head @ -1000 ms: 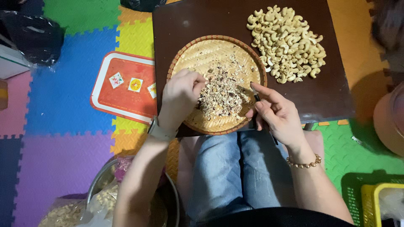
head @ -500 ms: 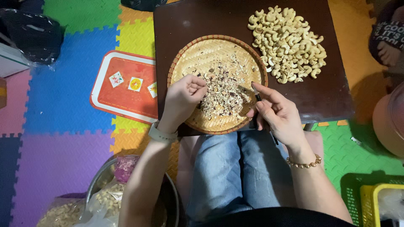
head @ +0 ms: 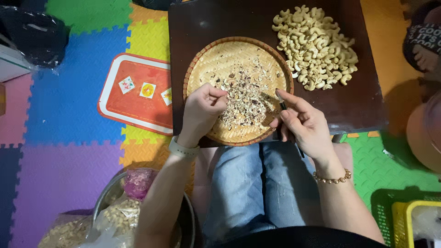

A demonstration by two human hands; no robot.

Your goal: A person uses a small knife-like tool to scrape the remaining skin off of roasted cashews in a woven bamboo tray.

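Note:
A round woven bamboo tray (head: 209,59) lies on a dark brown low table (head: 206,20), with a heap of cashew skins and bits (head: 245,94) in its middle. My left hand (head: 202,110) rests on the tray's left side, fingers curled and pinched on a small piece at the heap's edge. My right hand (head: 305,124) sits at the tray's right rim and grips a small thin knife (head: 281,100), its blade pointing toward the heap. A pile of peeled pale cashew nuts (head: 317,43) lies on the table to the right of the tray.
An orange tray with small cards (head: 138,94) lies on the coloured foam floor mat (head: 69,128) to the left. Bags of cashews in a metal bowl (head: 119,213) sit at lower left. A yellow basket (head: 413,220) stands at lower right. Another person's foot (head: 425,53) shows at upper right.
My left hand has slid from the heap's middle toward the tray's left side and closed its fingers on a piece. My right hand stays put with the knife.

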